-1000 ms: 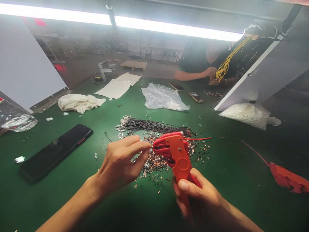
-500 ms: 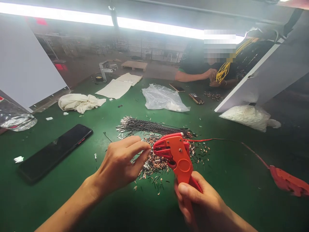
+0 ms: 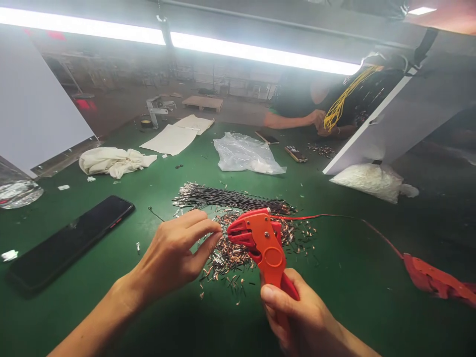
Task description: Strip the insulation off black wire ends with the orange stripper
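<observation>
My right hand [image 3: 293,307] is wrapped round the handles of a red and orange wire stripper [image 3: 273,255], its jaws pointing left. My left hand [image 3: 186,245] is closed in a pinch just off the jaw tips, on what looks like a thin wire; most of it is hidden by the fingers. Below and behind the tool spreads a pile of short wire offcuts [image 3: 223,263], copper and black. Just beyond it lies a bundle of black wires [image 3: 234,197] with metal terminals at the left end. A red cord [image 3: 316,216] trails rightward from behind the stripper.
A black phone [image 3: 74,240] lies at left on the green table [image 3: 357,297]. Farther back are a white cloth [image 3: 115,159], paper sheets [image 3: 173,138] and a clear plastic bag [image 3: 247,153]. A red tool [image 3: 435,280] lies at right. Across the table, a person's hands [image 3: 323,123] hold yellow wires [image 3: 338,109].
The whole view has shifted slightly, so everything sits a little farther left and lower. Both hands and the stripper keep nearly the same positions relative to each other.
</observation>
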`<state>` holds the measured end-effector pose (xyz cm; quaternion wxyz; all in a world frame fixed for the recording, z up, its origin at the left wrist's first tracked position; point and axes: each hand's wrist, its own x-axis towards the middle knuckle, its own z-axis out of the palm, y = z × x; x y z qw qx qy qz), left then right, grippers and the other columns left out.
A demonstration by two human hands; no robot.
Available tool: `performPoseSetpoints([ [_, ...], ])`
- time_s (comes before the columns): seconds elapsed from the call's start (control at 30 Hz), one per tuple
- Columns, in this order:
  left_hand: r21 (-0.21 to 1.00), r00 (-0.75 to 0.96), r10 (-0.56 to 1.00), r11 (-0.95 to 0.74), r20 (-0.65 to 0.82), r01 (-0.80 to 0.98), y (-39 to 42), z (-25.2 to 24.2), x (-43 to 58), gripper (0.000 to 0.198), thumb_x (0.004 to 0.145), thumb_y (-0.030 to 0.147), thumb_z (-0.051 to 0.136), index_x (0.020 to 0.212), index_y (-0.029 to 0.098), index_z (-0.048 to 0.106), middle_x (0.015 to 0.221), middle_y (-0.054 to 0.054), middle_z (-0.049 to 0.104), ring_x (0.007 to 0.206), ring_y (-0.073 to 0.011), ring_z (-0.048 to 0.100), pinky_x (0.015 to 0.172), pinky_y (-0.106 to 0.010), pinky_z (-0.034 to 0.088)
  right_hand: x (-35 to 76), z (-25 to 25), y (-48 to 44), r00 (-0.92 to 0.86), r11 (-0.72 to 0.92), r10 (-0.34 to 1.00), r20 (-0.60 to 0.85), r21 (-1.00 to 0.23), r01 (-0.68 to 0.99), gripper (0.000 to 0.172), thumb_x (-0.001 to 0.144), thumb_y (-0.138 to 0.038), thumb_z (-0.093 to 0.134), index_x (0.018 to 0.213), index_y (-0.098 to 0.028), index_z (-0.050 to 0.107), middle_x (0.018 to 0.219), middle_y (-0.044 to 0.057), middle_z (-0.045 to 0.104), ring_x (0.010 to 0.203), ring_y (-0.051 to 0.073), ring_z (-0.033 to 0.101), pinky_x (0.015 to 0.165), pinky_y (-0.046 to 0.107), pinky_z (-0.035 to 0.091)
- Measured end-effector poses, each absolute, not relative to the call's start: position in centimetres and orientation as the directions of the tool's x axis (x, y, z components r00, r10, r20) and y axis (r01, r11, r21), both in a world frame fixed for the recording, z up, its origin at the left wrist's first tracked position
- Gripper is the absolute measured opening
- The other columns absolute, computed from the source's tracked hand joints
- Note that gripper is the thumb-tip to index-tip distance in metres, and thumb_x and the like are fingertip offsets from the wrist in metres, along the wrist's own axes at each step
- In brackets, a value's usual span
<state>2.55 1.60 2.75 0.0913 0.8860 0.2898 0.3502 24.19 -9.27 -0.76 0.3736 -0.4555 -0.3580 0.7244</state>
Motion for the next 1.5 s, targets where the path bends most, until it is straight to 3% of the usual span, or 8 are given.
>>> performPoseSetpoints([
  [0.57,0.304,0.355,0.584,-0.743,0.73,0.597,1.8,2.8,2.8,0.008,0.086,0.012,0.059,0.082,0.017,0.063,0.074,0.0,0.058,0.068,-0.0116,0.053,0.063,-0.025,0.045,25.4,-0.6,-8.3,-0.361,-0.307,0.924,-0.123,-0.802,-0.513,0.038,0.085,-0.05,0.059,0.097,-0.014,0.061,0.073,0.006,0.066,0.061,0.017,0.061,0.055,0.029,0.051],
  [0.77,0.282,0.281,0.533,-0.742,0.798,0.608,1.6,2.8,2.9,0.012,0.082,0.007,0.062,0.086,0.018,0.063,0.08,-0.001,0.062,0.071,-0.0123,0.056,0.06,-0.024,0.047,27.8,1.7,-7.7,-0.305,0.024,0.95,-0.063,-0.962,0.272,0.03,0.092,-0.046,0.05,0.086,-0.018,0.058,0.079,0.005,0.059,0.069,0.018,0.051,0.064,0.032,0.043],
  [0.87,0.245,0.285,0.507,-0.743,0.814,0.623,1.5,2.8,2.8,0.013,0.082,0.008,0.063,0.088,0.019,0.063,0.08,-0.001,0.062,0.073,-0.0131,0.057,0.06,-0.025,0.047,27.9,1.8,-7.6,-0.354,0.273,0.935,0.014,-0.666,0.694,0.015,0.086,-0.033,0.056,0.087,-0.018,0.057,0.082,0.006,0.059,0.071,0.02,0.048,0.065,0.034,0.038],
  [1.0,0.144,0.314,0.445,-0.737,0.839,0.661,1.2,2.8,2.9,0.018,0.081,0.007,0.064,0.091,0.022,0.063,0.083,-0.001,0.061,0.072,-0.0129,0.056,0.06,-0.025,0.047,26.9,0.2,-7.5,-0.447,0.459,0.887,0.115,-0.324,0.827,0.021,0.075,-0.029,0.064,0.092,-0.017,0.061,0.084,0.009,0.061,0.077,0.025,0.048,0.069,0.038,0.035],
  [1.13,0.003,0.397,0.346,-0.757,0.85,0.653,0.9,3.0,3.0,0.025,0.077,0.004,0.066,0.095,0.021,0.062,0.081,-0.002,0.063,0.069,-0.0139,0.054,0.06,-0.026,0.047,26.4,-0.5,-7.4,-0.449,0.476,0.878,0.164,-0.395,0.786,0.025,0.077,-0.032,0.06,0.095,-0.015,0.061,0.085,0.01,0.061,0.075,0.024,0.048,0.068,0.038,0.035],
  [1.23,0.042,0.377,0.354,-0.774,0.856,0.631,1.0,2.9,3.0,0.025,0.078,0.002,0.065,0.094,0.021,0.061,0.077,-0.001,0.064,0.068,-0.0138,0.053,0.061,-0.027,0.047,26.7,0.3,-7.2,-0.298,0.293,0.948,0.109,-0.66,0.692,0.027,0.084,-0.039,0.057,0.095,-0.015,0.059,0.085,0.009,0.061,0.073,0.022,0.049,0.067,0.036,0.037],
  [1.37,0.198,0.287,0.435,-0.78,0.854,0.594,1.2,2.9,3.0,0.018,0.083,0.006,0.062,0.093,0.021,0.062,0.068,0.003,0.059,0.059,-0.0096,0.051,0.056,-0.023,0.044,27.5,0.8,-7.1,-0.31,-0.138,0.938,-0.155,-0.988,0.074,0.038,0.089,-0.054,0.051,0.09,-0.016,0.057,0.076,0.005,0.059,0.069,0.019,0.053,0.063,0.031,0.042],
  [1.5,0.216,0.313,0.45,-0.795,0.836,0.567,0.9,3.3,3.2,0.019,0.085,0.007,0.06,0.097,0.021,0.064,0.068,0.003,0.06,0.058,-0.0079,0.053,0.055,-0.02,0.044,27.8,-0.3,-7.6,-0.511,-0.379,0.843,-0.168,-0.859,-0.343,0.041,0.087,-0.053,0.054,0.097,-0.013,0.058,0.073,0.006,0.061,0.063,0.017,0.059,0.057,0.029,0.048],
])
